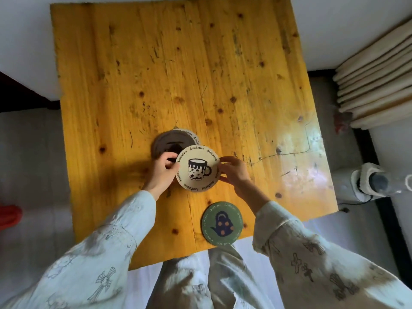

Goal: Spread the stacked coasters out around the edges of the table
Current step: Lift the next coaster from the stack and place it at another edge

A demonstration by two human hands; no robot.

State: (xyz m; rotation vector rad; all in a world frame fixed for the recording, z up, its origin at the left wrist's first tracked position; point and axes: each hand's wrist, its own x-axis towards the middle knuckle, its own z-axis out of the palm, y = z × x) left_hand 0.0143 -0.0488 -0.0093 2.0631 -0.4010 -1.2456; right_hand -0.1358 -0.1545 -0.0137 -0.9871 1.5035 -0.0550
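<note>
- Coasters mid-deal: we pinch the cream coaster (198, 169) between left hand (161, 172) and right hand (234, 172), fingers clamped on its rim, above the table (223, 63).
- Green coaster (221, 223) lies at the near edge; the stack (166, 142) waits just behind.
- Risk, as we judge it: our left knuckles knock the stack askew.

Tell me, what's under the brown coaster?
Another cream coaster peeks out behind the brown coaster, lettered rim showing. Its picture is covered, so are any more beneath. The cup coaster overlaps the brown one's near edge.

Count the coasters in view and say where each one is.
4: cream mug coaster held in both hands; green coaster at the near table edge; brown coaster over a cream one behind. More may hide beneath.
</note>
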